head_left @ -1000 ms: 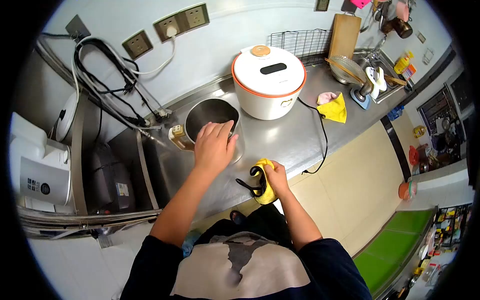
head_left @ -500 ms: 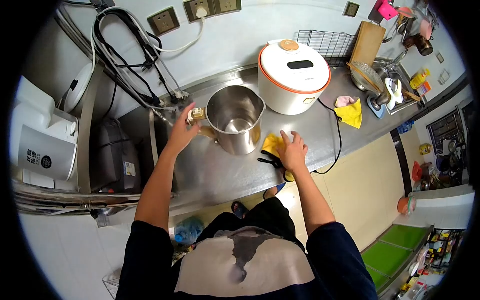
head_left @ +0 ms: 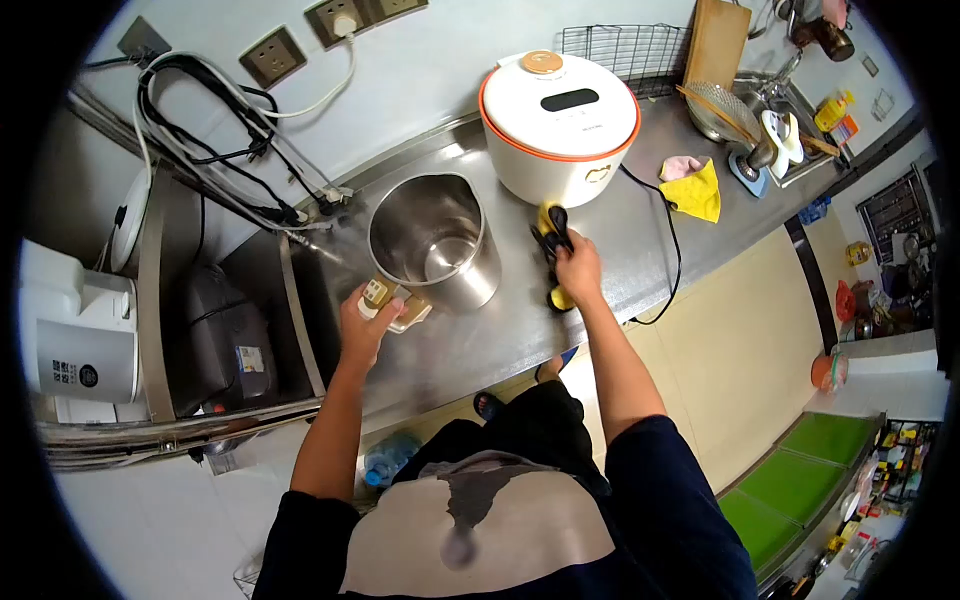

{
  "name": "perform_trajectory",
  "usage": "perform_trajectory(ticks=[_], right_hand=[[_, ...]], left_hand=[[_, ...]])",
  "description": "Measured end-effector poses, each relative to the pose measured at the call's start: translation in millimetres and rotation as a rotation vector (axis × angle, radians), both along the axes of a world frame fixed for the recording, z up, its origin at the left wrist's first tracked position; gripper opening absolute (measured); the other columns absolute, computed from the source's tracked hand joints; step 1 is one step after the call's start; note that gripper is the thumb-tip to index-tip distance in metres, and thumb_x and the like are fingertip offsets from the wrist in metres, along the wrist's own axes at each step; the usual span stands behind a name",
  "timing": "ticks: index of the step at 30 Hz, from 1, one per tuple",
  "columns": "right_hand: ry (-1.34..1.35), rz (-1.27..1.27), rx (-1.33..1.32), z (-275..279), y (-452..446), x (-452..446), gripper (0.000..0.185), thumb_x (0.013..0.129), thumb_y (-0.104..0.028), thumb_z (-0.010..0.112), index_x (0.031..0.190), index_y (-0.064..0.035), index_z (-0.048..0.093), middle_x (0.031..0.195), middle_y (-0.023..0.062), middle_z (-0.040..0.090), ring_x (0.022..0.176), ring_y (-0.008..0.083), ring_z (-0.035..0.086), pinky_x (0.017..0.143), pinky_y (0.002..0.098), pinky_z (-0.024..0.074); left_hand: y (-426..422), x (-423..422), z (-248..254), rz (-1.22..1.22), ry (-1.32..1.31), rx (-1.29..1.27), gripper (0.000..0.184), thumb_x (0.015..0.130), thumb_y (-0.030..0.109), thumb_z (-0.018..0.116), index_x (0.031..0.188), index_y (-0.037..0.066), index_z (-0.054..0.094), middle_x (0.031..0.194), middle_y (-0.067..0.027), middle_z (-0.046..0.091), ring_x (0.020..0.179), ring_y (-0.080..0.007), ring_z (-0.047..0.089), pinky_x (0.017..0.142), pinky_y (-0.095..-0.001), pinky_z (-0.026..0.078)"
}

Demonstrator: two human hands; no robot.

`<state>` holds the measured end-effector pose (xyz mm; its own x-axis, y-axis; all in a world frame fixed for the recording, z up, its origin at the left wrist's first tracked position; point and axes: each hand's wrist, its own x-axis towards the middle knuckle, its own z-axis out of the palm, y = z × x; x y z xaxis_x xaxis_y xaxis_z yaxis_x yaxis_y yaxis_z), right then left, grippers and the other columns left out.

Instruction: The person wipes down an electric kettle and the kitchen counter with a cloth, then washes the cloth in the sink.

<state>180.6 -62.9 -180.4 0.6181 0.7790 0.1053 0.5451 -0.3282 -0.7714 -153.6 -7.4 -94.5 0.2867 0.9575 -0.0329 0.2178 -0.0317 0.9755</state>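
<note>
A stainless steel kettle (head_left: 478,275) stands lidless on the metal counter, its bare inside showing. Its beige handle (head_left: 408,315) points toward me, and my left hand (head_left: 362,325) is closed round it, the thumb lying along the top. To the right of the kettle, my right hand (head_left: 580,272) grips a black and yellow bundle (head_left: 551,240), with yellow at both ends. Its exact kind is unclear. Just beyond that bundle sits a white rice cooker (head_left: 545,170) with an orange rim and a closed lid.
A yellow and pink cloth (head_left: 692,190) and a black cord (head_left: 672,250) lie right of the cooker. Further along are a strainer (head_left: 715,115) and a sink (head_left: 775,95). Cables (head_left: 215,130) hang at the left above an open counter recess (head_left: 240,330).
My left hand has closed on the kettle's handle, which has swung toward me. My right hand has picked up the black and yellow bundle from the counter. The view has shifted slightly.
</note>
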Motion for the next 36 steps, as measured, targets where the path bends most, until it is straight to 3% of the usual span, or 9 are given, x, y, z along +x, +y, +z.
perform_trajectory(ticks=[4, 11, 16, 21, 24, 29, 32, 35, 36], right_hand=[[0.325, 0.111, 0.014, 0.1, 33.4, -36.9, 0.037, 0.084, -0.004, 0.055, 0.121, -0.0020, 0.059, 0.108, 0.0290, 0.060, 0.101, 0.0427, 0.059, 0.086, 0.0458, 0.0463], [0.210, -0.030, 0.054, -32.8, -29.4, -146.5, 0.036, 0.086, -0.001, 0.052, 0.122, 0.0000, 0.053, 0.102, 0.0278, 0.052, 0.093, 0.0471, 0.053, 0.084, 0.0475, 0.0458], [0.359, 0.317, 0.028, -23.6, -79.7, -194.5, 0.032, 0.086, -0.001, 0.053, 0.117, 0.0049, 0.054, 0.105, 0.0264, 0.062, 0.101, 0.0430, 0.058, 0.089, 0.0435, 0.0459], [0.613, 0.137, -0.102, -20.7, -81.2, -124.0, 0.044, 0.088, -0.008, 0.053, 0.130, 0.0031, 0.050, 0.110, 0.0265, 0.064, 0.104, 0.0363, 0.062, 0.090, 0.0382, 0.0476], [0.549, 0.030, 0.119, -14.7, -57.2, -82.8, 0.042, 0.088, -0.002, 0.050, 0.130, 0.0002, 0.050, 0.118, 0.0262, 0.059, 0.112, 0.0367, 0.057, 0.096, 0.0383, 0.0434], [0.649, 0.056, 0.037, -1.0, 12.3, -53.1, 0.044, 0.078, 0.005, 0.046, 0.121, -0.0003, 0.059, 0.096, 0.0222, 0.065, 0.089, 0.0303, 0.062, 0.082, 0.0364, 0.0461], [0.689, 0.104, -0.008, -30.6, 40.6, -65.0, 0.048, 0.079, 0.009, 0.039, 0.120, -0.0016, 0.062, 0.094, 0.0060, 0.062, 0.083, 0.0178, 0.055, 0.074, 0.0279, 0.0452], [0.747, 0.122, 0.141, -0.7, 39.8, -66.6, 0.046, 0.075, 0.004, 0.045, 0.116, -0.0010, 0.064, 0.097, 0.0203, 0.065, 0.090, 0.0261, 0.062, 0.084, 0.0315, 0.0461], [0.657, 0.056, 0.220, -12.0, 43.6, -69.3, 0.043, 0.077, 0.003, 0.048, 0.117, -0.0006, 0.063, 0.110, 0.0192, 0.059, 0.102, 0.0286, 0.058, 0.092, 0.0322, 0.0437]], left_hand=[[-4.5, 3.8, -6.1, 0.011, -0.137, -0.063, 0.021, 0.081, 0.008, 0.071, 0.099, -0.001, 0.062, 0.083, -0.0040, 0.065, 0.072, -0.0115, 0.063, 0.066, -0.0265, 0.051], [-17.5, 18.4, -1.2, 0.087, -0.080, -0.021, 0.018, 0.080, 0.008, 0.070, 0.094, -0.001, 0.061, 0.080, -0.0042, 0.065, 0.069, -0.0109, 0.061, 0.064, -0.0268, 0.050], [-51.2, 55.8, -12.1, 0.247, -0.034, -0.011, 0.021, 0.077, 0.014, 0.071, 0.090, 0.000, 0.060, 0.078, -0.0034, 0.065, 0.068, -0.0103, 0.059, 0.063, -0.0274, 0.048], [-55.1, 56.5, -2.5, 0.199, -0.038, -0.059, 0.020, 0.078, 0.014, 0.070, 0.089, 0.001, 0.060, 0.080, -0.0046, 0.065, 0.071, -0.0106, 0.059, 0.064, -0.0284, 0.048], [-55.4, 58.6, -4.3, 0.211, -0.074, -0.063, 0.022, 0.077, 0.015, 0.070, 0.091, 0.000, 0.060, 0.081, -0.0053, 0.065, 0.071, -0.0119, 0.061, 0.065, -0.0286, 0.049], [-55.1, 57.3, -1.2, 0.221, 0.001, -0.014, 0.025, 0.075, 0.014, 0.070, 0.093, -0.001, 0.061, 0.081, -0.0064, 0.066, 0.071, -0.0127, 0.061, 0.066, -0.0285, 0.049], [-53.1, 59.1, 10.6, 0.194, 0.055, 0.011, 0.022, 0.075, 0.008, 0.068, 0.095, 0.000, 0.060, 0.078, -0.0016, 0.062, 0.071, -0.0087, 0.059, 0.064, -0.0261, 0.048], [-51.9, 57.2, 4.6, 0.177, 0.036, 0.017, 0.022, 0.074, 0.008, 0.068, 0.094, 0.000, 0.060, 0.079, -0.0025, 0.063, 0.071, -0.0090, 0.060, 0.064, -0.0261, 0.049], [-51.4, 57.6, 2.8, 0.167, -0.001, 0.012, 0.022, 0.074, 0.008, 0.068, 0.093, 0.000, 0.060, 0.079, -0.0030, 0.063, 0.070, -0.0092, 0.060, 0.063, -0.0259, 0.049]])
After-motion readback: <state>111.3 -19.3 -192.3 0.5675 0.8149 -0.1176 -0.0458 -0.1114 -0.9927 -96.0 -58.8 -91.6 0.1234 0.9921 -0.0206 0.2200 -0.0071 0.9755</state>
